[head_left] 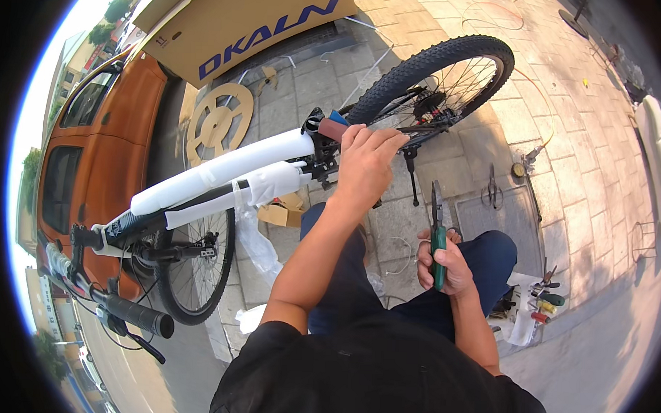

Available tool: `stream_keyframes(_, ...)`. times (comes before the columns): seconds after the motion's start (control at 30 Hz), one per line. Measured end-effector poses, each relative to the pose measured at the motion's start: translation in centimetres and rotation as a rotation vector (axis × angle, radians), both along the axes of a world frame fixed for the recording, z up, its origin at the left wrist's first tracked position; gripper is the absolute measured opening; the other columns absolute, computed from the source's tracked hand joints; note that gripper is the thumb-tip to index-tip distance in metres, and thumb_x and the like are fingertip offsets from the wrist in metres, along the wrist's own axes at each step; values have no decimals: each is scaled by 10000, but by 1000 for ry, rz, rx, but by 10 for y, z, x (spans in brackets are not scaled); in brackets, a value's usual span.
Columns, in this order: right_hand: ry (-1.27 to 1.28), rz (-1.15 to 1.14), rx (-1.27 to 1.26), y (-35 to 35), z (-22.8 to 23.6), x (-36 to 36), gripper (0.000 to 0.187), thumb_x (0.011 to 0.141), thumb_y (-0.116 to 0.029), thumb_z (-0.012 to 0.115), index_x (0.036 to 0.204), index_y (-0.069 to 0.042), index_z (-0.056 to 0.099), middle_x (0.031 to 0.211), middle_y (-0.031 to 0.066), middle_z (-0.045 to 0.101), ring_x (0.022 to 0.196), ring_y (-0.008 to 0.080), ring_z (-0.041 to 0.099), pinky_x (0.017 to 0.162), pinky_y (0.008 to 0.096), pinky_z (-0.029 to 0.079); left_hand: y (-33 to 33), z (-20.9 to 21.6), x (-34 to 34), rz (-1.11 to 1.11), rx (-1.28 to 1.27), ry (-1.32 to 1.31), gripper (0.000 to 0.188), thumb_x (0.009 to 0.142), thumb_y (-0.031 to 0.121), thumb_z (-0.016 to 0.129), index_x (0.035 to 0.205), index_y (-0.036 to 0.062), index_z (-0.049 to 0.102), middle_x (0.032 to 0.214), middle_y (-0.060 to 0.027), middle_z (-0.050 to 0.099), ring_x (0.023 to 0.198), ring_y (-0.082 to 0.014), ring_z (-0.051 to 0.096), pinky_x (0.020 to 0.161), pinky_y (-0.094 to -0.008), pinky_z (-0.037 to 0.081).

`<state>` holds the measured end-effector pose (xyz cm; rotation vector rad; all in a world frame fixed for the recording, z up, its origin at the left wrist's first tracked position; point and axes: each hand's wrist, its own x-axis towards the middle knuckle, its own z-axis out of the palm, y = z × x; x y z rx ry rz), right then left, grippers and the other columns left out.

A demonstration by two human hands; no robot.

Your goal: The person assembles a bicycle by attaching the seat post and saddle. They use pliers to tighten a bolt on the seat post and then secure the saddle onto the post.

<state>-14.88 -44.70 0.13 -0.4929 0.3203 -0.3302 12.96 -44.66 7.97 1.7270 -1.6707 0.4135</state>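
A bicycle lies across the view, its frame tubes wrapped in white foam (226,172). Its rear wheel (431,75) points to the far right, and its handlebar (134,312) is at the lower left. My left hand (368,160) is closed over the rear part of the frame, beside a reddish-brown piece (333,129); its fingertips are partly hidden. Between my knees and the rear wheel, my right hand (448,265) holds green-handled pliers (438,243), their dark jaws pointing away from me. The pliers are apart from the bicycle.
A large cardboard box (264,29) and a cardboard disc (221,119) stand beyond the bicycle. An orange car (99,147) is at left. Scissors (493,189) and a gauge (519,170) lie on the paving. Several hand tools (542,305) sit by my right knee.
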Motion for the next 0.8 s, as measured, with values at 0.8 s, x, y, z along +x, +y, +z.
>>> stream_keyframes(0.8, 235, -776, -623, -42, 10, 138, 419, 891, -111, 752, 1217, -36, 499, 913, 12, 544, 740, 130, 544, 685, 349, 490, -22, -1, 3, 38, 122, 37, 458, 797, -114, 626, 1176, 92, 779, 1180, -73, 757, 1048, -277, 661, 1037, -421, 415)
